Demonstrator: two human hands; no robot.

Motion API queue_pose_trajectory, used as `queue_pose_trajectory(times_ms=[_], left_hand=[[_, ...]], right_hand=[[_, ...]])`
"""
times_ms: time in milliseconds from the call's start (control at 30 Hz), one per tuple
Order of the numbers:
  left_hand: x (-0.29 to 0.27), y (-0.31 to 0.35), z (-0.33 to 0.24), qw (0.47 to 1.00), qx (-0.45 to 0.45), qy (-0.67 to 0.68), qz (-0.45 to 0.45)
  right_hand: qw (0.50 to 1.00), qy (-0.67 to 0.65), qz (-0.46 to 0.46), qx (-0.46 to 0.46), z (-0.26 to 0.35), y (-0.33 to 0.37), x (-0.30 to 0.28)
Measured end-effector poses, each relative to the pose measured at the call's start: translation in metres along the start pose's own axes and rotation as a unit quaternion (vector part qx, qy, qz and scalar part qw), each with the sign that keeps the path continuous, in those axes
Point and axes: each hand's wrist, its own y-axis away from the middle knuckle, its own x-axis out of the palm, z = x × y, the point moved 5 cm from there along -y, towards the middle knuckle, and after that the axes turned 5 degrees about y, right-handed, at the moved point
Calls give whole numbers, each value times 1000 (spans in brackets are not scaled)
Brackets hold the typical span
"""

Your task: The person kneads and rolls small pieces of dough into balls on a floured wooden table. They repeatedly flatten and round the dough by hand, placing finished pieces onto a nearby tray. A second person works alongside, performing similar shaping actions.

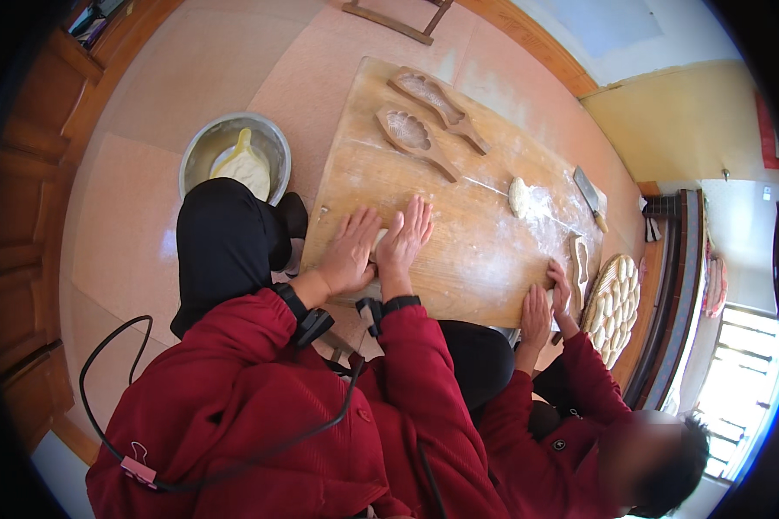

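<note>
At the near left of the wooden board, a pale piece of dough (378,243) shows between my two hands. My left hand (348,251) lies along its left side with the fingers stretched out. My right hand (402,245) is tipped on edge against its right side, fingers straight and pointing away from me. Most of the dough is hidden by the palms. Beyond my hands, two carved wooden moulds lie side by side, the nearer mould (411,138) and the farther mould (433,97). A lump of dough (518,197) rests on scattered flour to the right.
A co-worker's hands (545,307) work at the board's right edge, beside a third mould (579,261). A cleaver (589,195) lies at the far right of the wooden board (363,173). Shaped dough pieces fill a round tray (590,322). A metal basin (280,156) holds flour and a yellow scoop (245,141).
</note>
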Motion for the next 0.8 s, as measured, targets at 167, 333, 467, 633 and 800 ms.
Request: queue_pose_trajectory(times_ms=[167,333,467,633,800], left_hand=[[-6,-9,0,998,-58,-14,-3],[-7,-6,-7,991,5,135,-4],[-23,-14,-18,943,-53,330,-5],[-61,-29,-34,677,-154,717,67],[-80,-29,-52,487,-154,844,163]], right_hand=[[965,-236,58,100,2,-15,-5],[698,-663,62,265,-5,24,-19],[805,-551,1,220,-28,22,-37],[986,93,78,-117,15,41,-40],[891,-239,270,-276,67,105,-30]])
